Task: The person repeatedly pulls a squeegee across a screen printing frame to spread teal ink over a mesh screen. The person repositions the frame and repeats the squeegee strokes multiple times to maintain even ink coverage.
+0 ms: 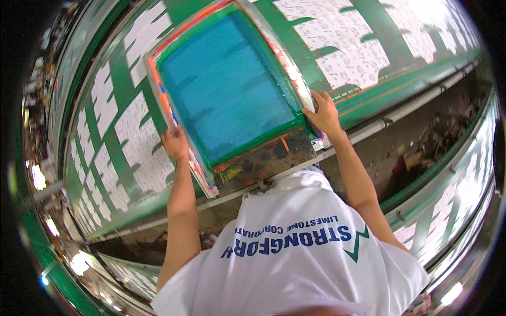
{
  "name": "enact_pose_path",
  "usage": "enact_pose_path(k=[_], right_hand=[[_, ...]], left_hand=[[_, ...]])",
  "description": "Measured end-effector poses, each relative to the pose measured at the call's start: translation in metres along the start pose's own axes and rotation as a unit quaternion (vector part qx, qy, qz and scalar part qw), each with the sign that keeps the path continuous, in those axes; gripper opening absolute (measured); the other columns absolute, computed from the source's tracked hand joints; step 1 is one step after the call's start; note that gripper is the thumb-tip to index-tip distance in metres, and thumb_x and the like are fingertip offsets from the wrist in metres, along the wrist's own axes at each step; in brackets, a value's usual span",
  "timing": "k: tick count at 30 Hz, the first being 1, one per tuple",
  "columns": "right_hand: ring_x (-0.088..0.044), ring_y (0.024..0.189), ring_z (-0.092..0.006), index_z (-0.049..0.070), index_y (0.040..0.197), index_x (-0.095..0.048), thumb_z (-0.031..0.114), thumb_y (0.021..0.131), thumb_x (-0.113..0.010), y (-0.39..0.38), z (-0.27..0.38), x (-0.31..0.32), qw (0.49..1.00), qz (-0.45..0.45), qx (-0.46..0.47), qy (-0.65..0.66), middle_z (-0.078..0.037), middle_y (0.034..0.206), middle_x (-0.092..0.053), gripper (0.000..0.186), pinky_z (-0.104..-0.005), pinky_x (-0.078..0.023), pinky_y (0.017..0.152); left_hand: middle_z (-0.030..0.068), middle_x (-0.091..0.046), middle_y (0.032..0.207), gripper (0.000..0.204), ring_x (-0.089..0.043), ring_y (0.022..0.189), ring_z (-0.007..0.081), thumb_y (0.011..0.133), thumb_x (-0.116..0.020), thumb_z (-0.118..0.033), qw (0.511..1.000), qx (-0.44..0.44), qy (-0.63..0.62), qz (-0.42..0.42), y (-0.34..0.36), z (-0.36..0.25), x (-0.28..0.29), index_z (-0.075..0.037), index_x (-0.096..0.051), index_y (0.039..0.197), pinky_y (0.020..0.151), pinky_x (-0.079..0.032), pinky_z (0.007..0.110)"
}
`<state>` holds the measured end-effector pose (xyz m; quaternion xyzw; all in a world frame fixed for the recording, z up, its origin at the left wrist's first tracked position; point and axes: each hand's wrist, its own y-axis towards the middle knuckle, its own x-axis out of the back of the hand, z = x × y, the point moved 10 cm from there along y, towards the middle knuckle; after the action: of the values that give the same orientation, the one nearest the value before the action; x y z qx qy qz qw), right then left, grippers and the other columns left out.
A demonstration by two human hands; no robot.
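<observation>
A screen-printing frame (287, 62) lies over the green table in front of me. Its mesh (226, 84) is blue with a green border, and red, orange, white and blue paint smears its metal sides. My left hand (176, 143) is closed on the frame's left side near the close end. On the opposite side, my right hand (324, 113) grips the rail with its thumb over the inner edge. A dark, paint-stained strip (263, 160) spans the frame's near end, close to my shirt. Whatever lies directly under the frame is mostly hidden.
White patterned cloth pieces (337, 47) lie in rows on the long green table (369, 100), to both sides of the frame. A metal rail (392, 121) runs along the table's near edge. Behind me, past a dark gap, stands another green table with white pieces (448, 184).
</observation>
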<state>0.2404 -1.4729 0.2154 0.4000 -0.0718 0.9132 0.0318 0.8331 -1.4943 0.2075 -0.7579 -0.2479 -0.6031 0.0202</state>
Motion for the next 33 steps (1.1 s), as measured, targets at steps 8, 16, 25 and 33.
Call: enact_pose_path(k=[8,16,25,33], right_hand=[[-0.068,0.112,-0.0345,-0.003,0.139,-0.065,0.023,0.079,-0.091,-0.003,-0.004,0.003,0.998,0.011,0.006,0.060,-0.020,0.125,-0.068,0.070,-0.0420,-0.054,0.097],[-0.069,0.114,-0.0348,0.000,0.112,-0.078,0.011,0.091,-0.080,-0.048,0.070,0.023,0.987,-0.062,0.147,-0.003,-0.019,0.125,-0.072,0.024,-0.0441,-0.055,0.097],[-0.063,0.124,-0.0374,0.013,0.133,-0.069,0.016,0.078,-0.087,-0.178,0.210,-0.120,0.828,0.332,0.424,-0.159,-0.016,0.137,-0.065,0.059,-0.0479,-0.055,0.103],[-0.060,0.129,-0.0354,0.010,0.141,-0.063,0.001,0.073,-0.077,-0.180,0.193,-0.138,0.812,0.343,0.372,-0.291,-0.014,0.141,-0.062,0.070,-0.0459,-0.056,0.105]], left_hand=[[0.0195,-0.068,0.107,0.049,-0.068,0.101,0.0399,0.091,-0.076,-0.048,0.999,0.003,-0.046,-0.018,-0.001,0.012,-0.003,-0.003,-0.071,0.109,0.087,-0.055,0.052],[0.0178,-0.070,0.113,0.056,-0.071,0.105,0.0386,0.089,-0.075,-0.053,0.998,0.051,-0.033,0.015,-0.001,0.020,-0.010,-0.004,-0.072,0.116,0.089,-0.058,0.051],[0.0163,-0.069,0.117,0.057,-0.072,0.104,0.0362,0.089,-0.075,-0.052,0.995,0.062,-0.080,0.001,-0.004,0.022,-0.011,-0.003,-0.071,0.117,0.085,-0.060,0.052],[0.0165,-0.068,0.116,0.055,-0.071,0.106,0.0366,0.091,-0.074,-0.051,0.993,0.059,-0.098,0.008,-0.002,0.020,-0.009,-0.003,-0.070,0.118,0.085,-0.061,0.051]])
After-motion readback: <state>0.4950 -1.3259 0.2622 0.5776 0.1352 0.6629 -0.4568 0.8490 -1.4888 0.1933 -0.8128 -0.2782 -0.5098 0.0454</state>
